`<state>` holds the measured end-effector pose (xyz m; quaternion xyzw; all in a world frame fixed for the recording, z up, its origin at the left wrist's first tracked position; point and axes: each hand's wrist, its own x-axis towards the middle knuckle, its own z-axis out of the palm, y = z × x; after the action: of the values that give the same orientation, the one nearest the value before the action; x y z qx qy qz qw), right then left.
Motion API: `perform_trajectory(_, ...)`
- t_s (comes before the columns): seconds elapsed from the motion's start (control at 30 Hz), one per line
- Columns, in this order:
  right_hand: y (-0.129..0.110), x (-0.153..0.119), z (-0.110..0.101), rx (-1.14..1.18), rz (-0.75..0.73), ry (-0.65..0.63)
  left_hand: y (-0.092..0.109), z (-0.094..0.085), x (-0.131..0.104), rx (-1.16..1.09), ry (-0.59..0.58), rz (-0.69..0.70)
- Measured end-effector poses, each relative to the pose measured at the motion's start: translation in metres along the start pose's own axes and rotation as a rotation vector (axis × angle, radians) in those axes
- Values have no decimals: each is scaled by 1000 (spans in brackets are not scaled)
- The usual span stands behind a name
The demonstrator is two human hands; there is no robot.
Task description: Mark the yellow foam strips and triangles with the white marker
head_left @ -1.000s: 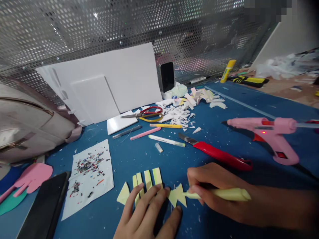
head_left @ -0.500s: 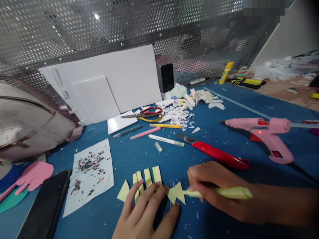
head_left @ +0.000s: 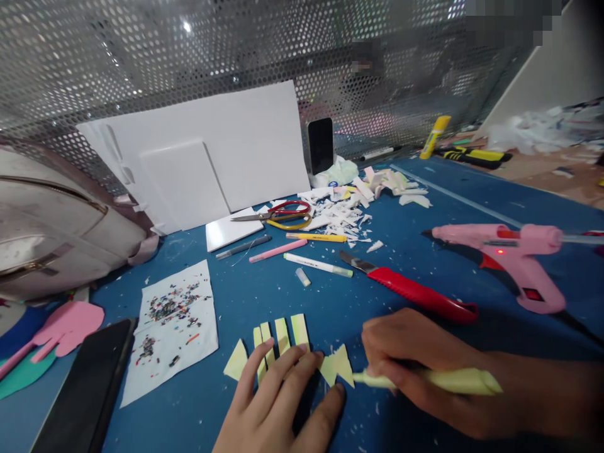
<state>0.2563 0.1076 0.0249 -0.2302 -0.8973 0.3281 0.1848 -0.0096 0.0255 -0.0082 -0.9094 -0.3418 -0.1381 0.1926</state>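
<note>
My left hand (head_left: 283, 402) lies palm down with its fingers spread on the blue table, over the lower ends of several pale yellow-green strips (head_left: 283, 335). A triangle piece (head_left: 236, 360) of the same colour lies left of the index and little fingertips' row. Beside the thumb and forefinger is a bow-shaped piece (head_left: 338, 366), held down near its left part. My right hand (head_left: 406, 358) is closed round a light green marker (head_left: 465, 381), whose tip is just right of the bow-shaped piece.
Behind my hands lie a red knife (head_left: 415, 292), scissors (head_left: 287, 217), several pens and white scraps (head_left: 344, 214). A pink glue gun (head_left: 514, 251) is at right. At left are a speckled paper sheet (head_left: 179, 327), a black phone (head_left: 89, 384) and a bag (head_left: 61, 233).
My right hand and the marker have shifted slightly right and down, so the tip is a little off the bow-shaped piece. My left hand stays in place; the view has moved slightly.
</note>
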Motion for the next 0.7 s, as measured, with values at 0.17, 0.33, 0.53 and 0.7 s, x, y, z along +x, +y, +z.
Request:
perform_trajectory(0.17,3,1,1,-2,-20,6,-1,0,0,4,16,12)
perform_trajectory(0.33,1,1,0,19,65,51,-1,0,-1,-10,7,-3)
perform_trajectory(0.53,4,2,1,85,29,61,8,1,-1,-48,30,-98)
perform_trajectory(0.7,-1,5,-2,97,131,40,14,3,0,-80,71,-156)
